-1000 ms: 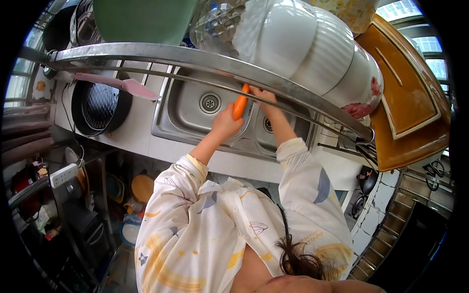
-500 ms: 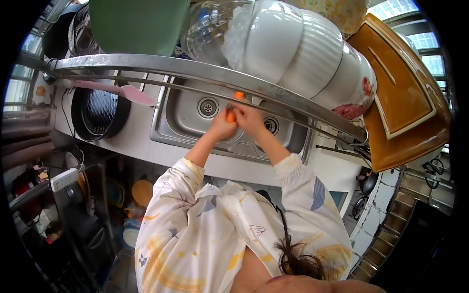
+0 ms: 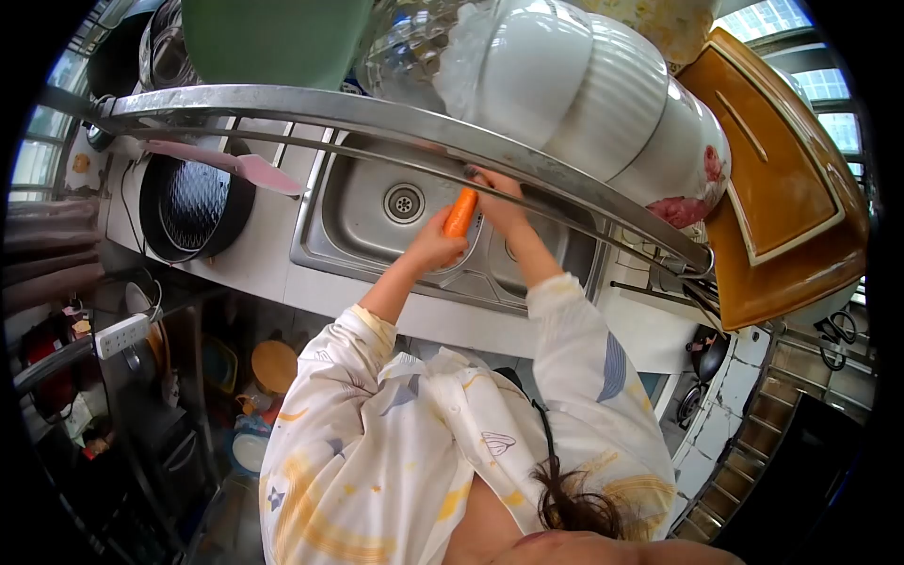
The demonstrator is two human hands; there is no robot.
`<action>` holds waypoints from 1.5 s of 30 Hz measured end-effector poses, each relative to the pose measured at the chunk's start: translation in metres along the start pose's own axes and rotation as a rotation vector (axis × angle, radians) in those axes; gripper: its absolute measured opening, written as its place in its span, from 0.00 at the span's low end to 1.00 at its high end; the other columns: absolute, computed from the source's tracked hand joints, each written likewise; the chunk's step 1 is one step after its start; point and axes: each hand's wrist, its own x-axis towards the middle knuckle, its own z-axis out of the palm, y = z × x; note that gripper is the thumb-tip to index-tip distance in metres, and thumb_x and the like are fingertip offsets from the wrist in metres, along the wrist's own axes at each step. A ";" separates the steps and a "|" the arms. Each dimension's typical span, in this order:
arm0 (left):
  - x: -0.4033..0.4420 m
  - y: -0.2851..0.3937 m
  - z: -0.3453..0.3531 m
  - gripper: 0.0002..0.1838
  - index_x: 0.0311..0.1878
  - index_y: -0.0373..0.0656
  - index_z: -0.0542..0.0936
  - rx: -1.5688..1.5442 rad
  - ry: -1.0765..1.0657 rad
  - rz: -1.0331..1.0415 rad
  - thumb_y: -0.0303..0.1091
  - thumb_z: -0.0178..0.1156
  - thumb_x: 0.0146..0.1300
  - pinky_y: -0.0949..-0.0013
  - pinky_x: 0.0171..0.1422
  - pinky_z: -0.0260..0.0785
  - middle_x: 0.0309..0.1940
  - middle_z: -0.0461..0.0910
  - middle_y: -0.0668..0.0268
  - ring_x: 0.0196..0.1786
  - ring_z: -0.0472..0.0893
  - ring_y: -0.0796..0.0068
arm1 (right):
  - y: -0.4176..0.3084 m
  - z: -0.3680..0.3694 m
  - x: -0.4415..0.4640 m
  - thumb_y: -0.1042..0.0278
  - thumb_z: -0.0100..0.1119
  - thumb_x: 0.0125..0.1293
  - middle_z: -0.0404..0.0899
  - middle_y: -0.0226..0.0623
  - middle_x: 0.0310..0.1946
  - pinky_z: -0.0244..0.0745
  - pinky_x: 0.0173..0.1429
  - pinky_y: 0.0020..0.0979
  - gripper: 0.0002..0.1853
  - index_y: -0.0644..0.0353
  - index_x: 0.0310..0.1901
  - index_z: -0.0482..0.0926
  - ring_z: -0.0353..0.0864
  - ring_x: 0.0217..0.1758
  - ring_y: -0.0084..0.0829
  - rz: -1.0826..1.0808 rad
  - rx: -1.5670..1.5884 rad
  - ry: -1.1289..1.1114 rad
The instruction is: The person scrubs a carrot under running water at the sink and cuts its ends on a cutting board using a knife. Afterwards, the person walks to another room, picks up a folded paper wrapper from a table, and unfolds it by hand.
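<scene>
An orange carrot (image 3: 460, 215) slants upward over the divider of the steel double sink (image 3: 353, 212). My left hand (image 3: 435, 243) is closed around its lower end. At the carrot's upper end is my right hand (image 3: 501, 202), its fingers bent around something small and dark that I cannot make out. A rail of the rack crosses in front of part of that hand. The left basin's drain (image 3: 405, 202) shows to the left of the carrot.
A metal rack rail (image 3: 377, 115) runs above the sink, with white bowls (image 3: 537, 80) and a brown dish (image 3: 767, 188) on the rack. On the left, a black pan (image 3: 195, 207) stands on the counter under a pink spatula (image 3: 268, 174). A power strip (image 3: 122, 336) is at lower left.
My right hand has moved up along the carrot to its far end, away from my left hand. More of the carrot's length now shows, and the view has shifted slightly.
</scene>
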 end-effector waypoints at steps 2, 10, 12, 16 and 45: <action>-0.002 0.003 0.009 0.23 0.50 0.41 0.68 -0.156 -0.015 0.046 0.26 0.61 0.49 0.75 0.28 0.70 0.36 0.75 0.64 0.30 0.76 0.78 | 0.005 0.004 0.006 0.73 0.50 0.64 0.83 0.37 0.34 0.73 0.42 0.28 0.12 0.62 0.47 0.79 0.79 0.35 0.27 0.079 0.079 0.011; -0.005 0.003 -0.008 0.25 0.56 0.46 0.62 -0.625 -0.258 -0.156 0.24 0.57 0.56 0.74 0.29 0.73 0.32 0.72 0.66 0.28 0.75 0.79 | 0.005 0.006 -0.004 0.68 0.52 0.65 0.81 0.36 0.33 0.72 0.43 0.28 0.12 0.62 0.46 0.78 0.77 0.35 0.26 0.120 0.056 0.071; -0.002 0.002 -0.001 0.25 0.56 0.46 0.62 -0.681 -0.288 -0.140 0.24 0.56 0.56 0.74 0.29 0.73 0.31 0.72 0.66 0.28 0.75 0.79 | -0.023 -0.015 0.003 0.67 0.52 0.65 0.81 0.35 0.33 0.72 0.42 0.28 0.12 0.62 0.45 0.79 0.76 0.34 0.25 0.184 0.135 0.036; 0.007 -0.008 -0.015 0.25 0.57 0.47 0.61 -0.827 -0.276 -0.163 0.25 0.55 0.57 0.74 0.28 0.73 0.31 0.72 0.66 0.28 0.75 0.79 | 0.004 0.027 -0.029 0.71 0.51 0.65 0.81 0.35 0.34 0.73 0.41 0.29 0.11 0.61 0.46 0.79 0.76 0.34 0.25 -0.205 0.093 0.075; 0.010 -0.008 0.009 0.28 0.55 0.42 0.71 0.588 0.353 0.210 0.37 0.62 0.47 0.57 0.47 0.70 0.38 0.79 0.50 0.44 0.78 0.49 | 0.024 0.028 -0.020 0.72 0.54 0.59 0.81 0.40 0.40 0.74 0.50 0.32 0.11 0.59 0.44 0.80 0.79 0.46 0.35 -0.141 -0.016 0.038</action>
